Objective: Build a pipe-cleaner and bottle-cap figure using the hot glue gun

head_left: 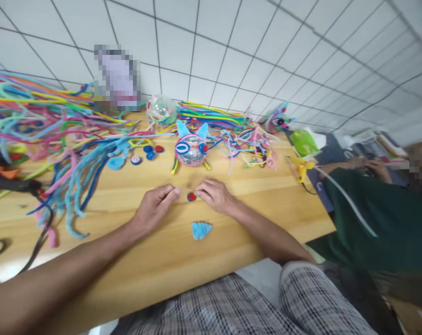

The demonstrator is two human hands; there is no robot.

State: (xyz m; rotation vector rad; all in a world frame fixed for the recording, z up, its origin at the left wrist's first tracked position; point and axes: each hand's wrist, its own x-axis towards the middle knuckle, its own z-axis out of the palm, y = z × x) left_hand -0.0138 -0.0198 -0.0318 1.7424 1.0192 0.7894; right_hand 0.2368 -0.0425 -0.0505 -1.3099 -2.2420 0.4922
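Note:
A small red disc with a blue rim (pixel 192 197) lies on the wooden table between my hands. My right hand (pixel 216 195) is beside it, fingers bent together, fingertips at the disc's right edge; whether they grip it is unclear. My left hand (pixel 157 204) rests to the disc's left, fingers curled closed, and anything inside is hidden. Nearer to me lies a light blue fuzzy triangle (pixel 201 230). Beyond my hands stands a clear ball figure (pixel 191 150) with blue ears, round eye pieces and yellow-and-dark legs.
Pipe cleaners (pixel 82 172) spread over the left side, near a black glue gun (pixel 9 179) and its cable. Small coiled discs (pixel 150 156), a clear ball (pixel 161 109) and a yellow glue gun (pixel 301 168) lie farther back. A person in dark green (pixel 381 218) sits at right.

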